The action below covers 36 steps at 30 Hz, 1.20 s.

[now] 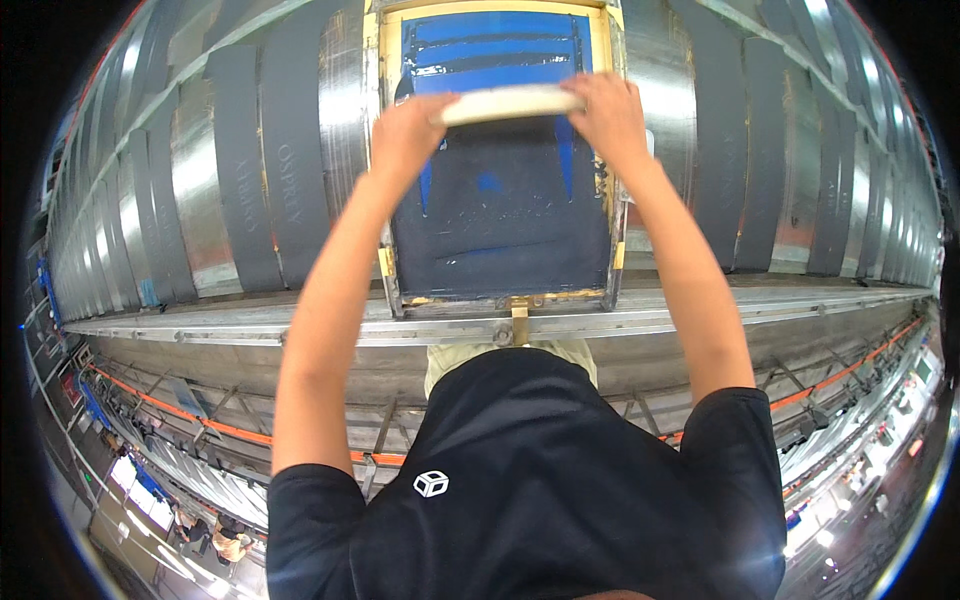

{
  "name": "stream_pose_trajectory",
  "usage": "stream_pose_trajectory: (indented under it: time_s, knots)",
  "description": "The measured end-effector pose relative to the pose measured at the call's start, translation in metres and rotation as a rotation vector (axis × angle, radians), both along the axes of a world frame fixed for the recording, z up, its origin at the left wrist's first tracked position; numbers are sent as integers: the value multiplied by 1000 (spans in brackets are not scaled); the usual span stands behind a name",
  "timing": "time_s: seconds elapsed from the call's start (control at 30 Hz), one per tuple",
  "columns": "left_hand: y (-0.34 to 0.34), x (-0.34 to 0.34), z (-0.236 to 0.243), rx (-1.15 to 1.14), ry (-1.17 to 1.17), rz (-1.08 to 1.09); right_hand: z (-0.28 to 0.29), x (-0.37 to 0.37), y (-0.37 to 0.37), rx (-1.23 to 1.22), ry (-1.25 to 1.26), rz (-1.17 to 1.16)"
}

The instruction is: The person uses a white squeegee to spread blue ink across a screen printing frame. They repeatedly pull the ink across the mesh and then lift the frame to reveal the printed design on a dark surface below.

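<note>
Both my hands grip a pale-handled squeegee (512,103), held crosswise over a screen printing frame (388,262). My left hand (408,132) closes round its left end and my right hand (610,112) round its right end. Below the squeegee, dark ink (500,225) covers most of the screen, with small blue patches showing through. Beyond it the mesh (495,28) is bright blue, crossed by wet dark streaks. The squeegee's blade edge is hidden from me.
Long metal print tables with dark fabric panels (290,150) stretch to the left and right (715,150). A metal rail (660,322) runs along the near edge, with a brass-coloured bracket (519,318) at the frame. Orange bars (200,415) lie behind me; people (228,540) are far at lower left.
</note>
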State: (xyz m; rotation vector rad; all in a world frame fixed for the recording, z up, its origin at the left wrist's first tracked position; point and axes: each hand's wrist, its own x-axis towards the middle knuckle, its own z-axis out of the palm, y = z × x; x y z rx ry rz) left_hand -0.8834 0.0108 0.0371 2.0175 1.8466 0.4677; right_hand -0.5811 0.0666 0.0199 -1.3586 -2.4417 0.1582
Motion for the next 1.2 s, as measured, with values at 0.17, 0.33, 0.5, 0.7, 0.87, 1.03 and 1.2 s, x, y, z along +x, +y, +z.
stream_pose_trajectory:
  time_s: [0.17, 0.33, 0.5, 0.7, 0.87, 1.03, 1.2]
  knots:
    - [104, -20, 19, -161, 46, -31, 25, -16, 96, -246, -48, -59]
    - [105, -16, 5, -109, 62, -41, 8, -15, 91, -270, 90, -70]
    - [11, 1, 7, -186, 5, 1, -6, 8, -8, -281, 130, -7]
    - [-143, 16, 3, -81, -29, -90, 19, 18, -162, -370, 272, -29]
    - [-221, 24, 0, -49, 32, -91, 23, 22, -225, -346, 216, -24]
    - [-183, 19, 12, 42, -25, -84, 38, 16, -188, -271, 136, 14]
    - [-59, -2, -5, 157, -40, -58, 16, 1, -64, -143, 233, 31]
